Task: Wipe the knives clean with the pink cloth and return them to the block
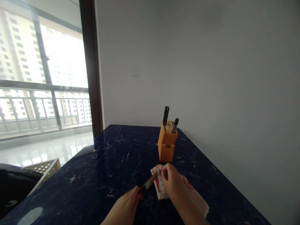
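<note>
Nearest the camera, the left hand (127, 203) is reaching in from the near edge, its grip closing around the black handle of a knife (150, 182). From that grip the blade is slanting toward the far right, its far end disappearing into a white cloth (195, 197) with red markings, so the tip is staying hidden. Just to the right, the right hand (172, 181) is pinching the cloth narrowly between thumb and fingers against the blade, while more of the fabric is showing to the right of the wrist. Both hands are working above the near part of a dark blue, white-veined table (126, 150). Farther off, just beyond the cloth, a wooden knife block (167, 145) is standing on the table, with a taller black handle (166, 115) rising on its left and a shorter black-and-silver handle (175, 125) on its right. Behind and along the right, a plain grey wall (199, 62) is rising. On the far left, bright windows (65, 56) are showing a railing and tall buildings, while a dark object (14, 187) is sitting at the near left.
</note>
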The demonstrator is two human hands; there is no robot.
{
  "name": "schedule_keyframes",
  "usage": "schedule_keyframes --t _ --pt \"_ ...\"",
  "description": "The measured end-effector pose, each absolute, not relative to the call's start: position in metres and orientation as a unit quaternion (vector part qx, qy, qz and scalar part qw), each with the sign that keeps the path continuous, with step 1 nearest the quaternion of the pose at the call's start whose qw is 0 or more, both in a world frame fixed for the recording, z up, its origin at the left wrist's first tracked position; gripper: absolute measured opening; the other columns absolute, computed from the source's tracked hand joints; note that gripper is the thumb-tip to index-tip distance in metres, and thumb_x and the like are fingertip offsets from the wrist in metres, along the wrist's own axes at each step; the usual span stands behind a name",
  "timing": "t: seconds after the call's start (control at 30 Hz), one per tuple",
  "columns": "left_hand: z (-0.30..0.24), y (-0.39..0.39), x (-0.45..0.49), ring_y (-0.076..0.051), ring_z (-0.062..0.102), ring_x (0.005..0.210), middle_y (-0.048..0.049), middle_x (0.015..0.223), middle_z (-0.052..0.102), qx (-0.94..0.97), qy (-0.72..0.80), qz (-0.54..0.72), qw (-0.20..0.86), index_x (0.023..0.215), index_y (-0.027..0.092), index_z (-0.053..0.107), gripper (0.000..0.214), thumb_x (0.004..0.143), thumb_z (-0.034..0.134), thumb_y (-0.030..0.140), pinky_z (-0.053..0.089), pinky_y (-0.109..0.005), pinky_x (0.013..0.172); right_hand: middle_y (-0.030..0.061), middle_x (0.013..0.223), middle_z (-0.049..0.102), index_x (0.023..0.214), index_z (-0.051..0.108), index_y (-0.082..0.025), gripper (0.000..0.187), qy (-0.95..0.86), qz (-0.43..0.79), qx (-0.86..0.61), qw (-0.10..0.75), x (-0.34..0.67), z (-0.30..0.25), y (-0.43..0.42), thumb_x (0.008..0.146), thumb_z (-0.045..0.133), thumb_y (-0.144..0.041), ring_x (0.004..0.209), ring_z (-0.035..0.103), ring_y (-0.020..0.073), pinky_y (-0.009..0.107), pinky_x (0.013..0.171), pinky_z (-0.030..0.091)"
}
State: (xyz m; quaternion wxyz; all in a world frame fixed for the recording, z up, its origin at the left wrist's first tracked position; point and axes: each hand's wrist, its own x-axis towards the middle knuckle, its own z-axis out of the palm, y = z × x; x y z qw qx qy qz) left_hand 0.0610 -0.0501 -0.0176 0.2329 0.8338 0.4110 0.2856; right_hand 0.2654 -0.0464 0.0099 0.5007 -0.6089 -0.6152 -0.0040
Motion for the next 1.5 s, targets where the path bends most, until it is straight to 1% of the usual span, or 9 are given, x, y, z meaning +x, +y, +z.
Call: schedule_keyframes --t 0.1,0.23,0.43,0.57,0.67,0.83,0.97,1.23,1.5 --pt "-0.019 -0.051 0.061 -0.016 0.063 0.076 -0.0043 0.086 0.068 0.834 0.41 0.288 0.232 0.089 0.022 0.057 0.024 0.091 0.033 0.025 0.045 -0.021 0.068 -0.0008 0.065 0.058 0.065 0.045 -0.024 0.01 -0.61 0.007 -0.65 0.453 0.271 0.012 -0.044 0.075 0.048 -0.021 0.062 0.057 0.0164 0.027 0.058 0.041" --pt "-0.016 -0.052 0.062 -0.015 0.063 0.073 -0.0035 0.083 0.067 0.822 0.423 0.298 0.238 0.092 0.022 0.055 0.024 0.091 0.031 0.024 0.045 -0.02 0.067 -0.0012 0.064 0.059 0.066 0.045 -0.023 0.009 -0.606 0.03 -0.667 0.433 0.269 0.019 -0.047 0.075 0.048 -0.022 0.061 0.058 0.0156 0.026 0.058 0.042" --pt "-0.016 -0.051 0.063 -0.016 0.063 0.077 -0.0046 0.087 0.067 0.818 0.429 0.291 0.248 0.097 0.021 0.053 0.025 0.091 0.028 0.023 0.046 -0.021 0.072 -0.0006 0.063 0.057 0.066 0.045 -0.022 0.009 -0.69 0.065 -0.591 0.413 0.248 0.014 -0.057 0.073 0.048 -0.017 0.061 0.056 0.0148 0.025 0.058 0.042" --pt "-0.019 -0.05 0.062 -0.016 0.064 0.078 -0.005 0.09 0.067 0.826 0.431 0.27 0.241 0.098 0.02 0.052 0.027 0.091 0.026 0.023 0.046 -0.021 0.073 0.0024 0.075 0.058 0.071 0.047 -0.021 0.01 -0.718 0.121 -0.533 0.43 0.235 0.006 -0.061 0.071 0.046 -0.011 0.072 0.057 0.0159 0.026 0.065 0.045" --pt "-0.019 -0.051 0.063 -0.016 0.064 0.081 -0.0052 0.09 0.067 0.835 0.427 0.255 0.235 0.099 0.02 0.052 0.028 0.091 0.026 0.023 0.046 -0.022 0.075 0.0036 0.08 0.059 0.072 0.047 -0.021 0.011 -0.702 0.132 -0.518 0.47 0.236 0.006 -0.059 0.072 0.045 -0.01 0.075 0.058 0.0161 0.027 0.068 0.046" --pt "-0.015 -0.053 0.063 -0.017 0.064 0.083 -0.0063 0.095 0.067 0.839 0.431 0.244 0.226 0.095 0.021 0.053 0.028 0.092 0.025 0.023 0.047 -0.021 0.072 0.0027 0.073 0.062 0.07 0.049 -0.021 0.006 -0.607 0.137 -0.586 0.519 0.259 0.019 -0.052 0.075 0.047 -0.021 0.07 0.061 0.0169 0.027 0.065 0.046" --pt "-0.014 -0.054 0.063 -0.017 0.064 0.078 -0.0065 0.093 0.066 0.843 0.427 0.237 0.224 0.097 0.02 0.051 0.027 0.092 0.025 0.023 0.046 -0.022 0.071 0.0014 0.065 0.061 0.07 0.05 -0.021 0.008 -0.564 0.108 -0.615 0.54 0.273 0.029 -0.05 0.075 0.05 -0.028 0.063 0.06 0.0166 0.027 0.063 0.045" --pt "-0.012 -0.054 0.062 -0.017 0.064 0.076 -0.0055 0.088 0.065 0.848 0.41 0.235 0.239 0.096 0.019 0.05 0.025 0.092 0.025 0.02 0.045 -0.024 0.072 0.0024 0.071 0.065 0.065 0.052 -0.022 0.006 -0.612 0.145 -0.573 0.526 0.253 0.023 -0.056 0.071 0.05 -0.021 0.068 0.061 0.0163 0.024 0.063 0.046" --pt "-0.012 -0.053 0.062 -0.016 0.063 0.078 -0.0054 0.091 0.065 0.847 0.415 0.232 0.237 0.096 0.02 0.051 0.025 0.092 0.027 0.022 0.045 -0.023 0.074 0.0037 0.071 0.065 0.07 0.056 -0.021 0.01 -0.576 0.147 -0.61 0.525 0.271 0.026 -0.05 0.073 0.05 -0.028 0.069 0.061 0.0193 0.029 0.066 0.045"
